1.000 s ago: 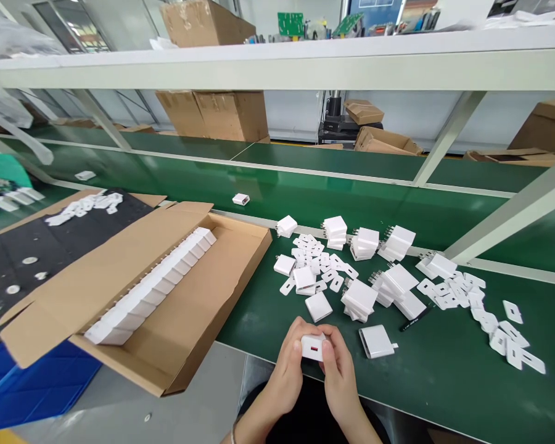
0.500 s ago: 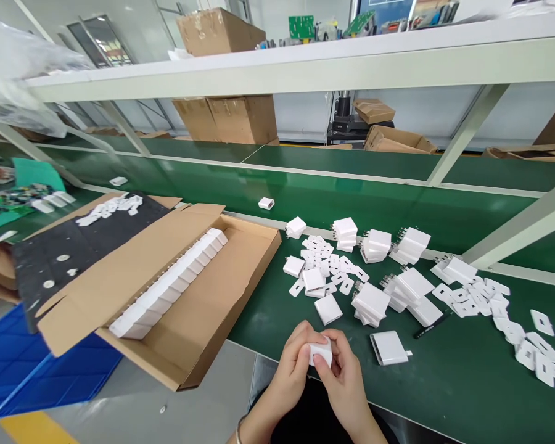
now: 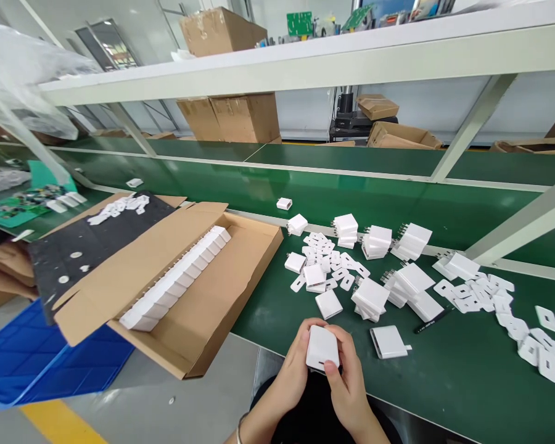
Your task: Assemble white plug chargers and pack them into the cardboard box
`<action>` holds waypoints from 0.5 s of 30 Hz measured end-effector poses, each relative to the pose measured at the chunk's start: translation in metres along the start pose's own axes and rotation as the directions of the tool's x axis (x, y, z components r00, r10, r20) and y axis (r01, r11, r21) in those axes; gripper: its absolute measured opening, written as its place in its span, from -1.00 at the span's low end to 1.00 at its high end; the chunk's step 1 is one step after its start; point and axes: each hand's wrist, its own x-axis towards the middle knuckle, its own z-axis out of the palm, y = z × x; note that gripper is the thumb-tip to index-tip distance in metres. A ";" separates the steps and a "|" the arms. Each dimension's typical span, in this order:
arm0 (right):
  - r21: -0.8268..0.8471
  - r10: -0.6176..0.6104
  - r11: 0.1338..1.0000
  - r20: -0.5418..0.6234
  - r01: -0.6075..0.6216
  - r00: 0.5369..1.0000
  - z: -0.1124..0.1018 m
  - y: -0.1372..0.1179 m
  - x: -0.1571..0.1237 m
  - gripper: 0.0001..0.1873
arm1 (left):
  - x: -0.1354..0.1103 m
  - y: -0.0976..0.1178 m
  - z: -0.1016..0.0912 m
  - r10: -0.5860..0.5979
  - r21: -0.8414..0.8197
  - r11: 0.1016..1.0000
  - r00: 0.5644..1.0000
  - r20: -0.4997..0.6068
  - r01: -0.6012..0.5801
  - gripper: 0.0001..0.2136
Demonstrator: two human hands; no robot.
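Observation:
At the table's front edge, a white charger lies between both my hands, with its broad face up and a small dark slot near its lower edge. My left hand is closed along its left side. My right hand grips the opposite side, the thumb pressing by the slot. Just right of them, another charger lies on the green tabletop with a small white tab sticking out. A single charger rests just beyond my fingers. Behind it are stacked chargers with metal prongs.
Loose white slotted plates spread across the right side, near a black pen. An open cardboard box on the left holds a row of chargers. A shelf beam crosses above. A blue bin stands lower left.
The charger in my hands has turned from a tilted, end-on pose to show its broad face. My fingers have shifted to its sides. The view has moved slightly.

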 end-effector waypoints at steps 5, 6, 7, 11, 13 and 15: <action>-0.189 0.031 0.982 0.085 -0.015 0.996 -0.007 -0.007 0.010 -0.54 | -0.002 0.015 0.000 -0.060 -0.220 0.972 0.995 0.079 0.076 -0.38; -0.241 0.049 0.970 0.087 -0.027 0.995 -0.008 -0.011 0.012 -0.53 | -0.002 0.018 -0.001 -0.066 -0.280 0.955 0.992 0.112 0.095 -0.38; -0.285 0.061 0.958 0.089 -0.033 0.994 -0.008 -0.014 0.013 -0.50 | -0.002 0.023 -0.003 -0.067 -0.321 0.941 0.988 0.141 0.110 -0.39; -0.364 -0.017 0.930 0.070 0.041 0.997 -0.020 -0.030 0.003 -0.40 | -0.004 0.054 -0.029 0.040 -0.171 0.985 0.991 0.129 -0.017 -0.39; -0.392 -0.144 0.909 0.018 0.140 0.989 -0.037 -0.034 -0.008 -0.48 | 0.003 0.076 -0.055 0.198 0.051 0.978 0.979 0.043 -0.200 -0.35; -0.460 -0.242 0.871 -0.088 0.176 0.966 -0.064 -0.035 -0.017 -0.61 | 0.021 0.101 -0.090 0.408 0.357 0.864 0.909 -0.088 -0.354 -0.42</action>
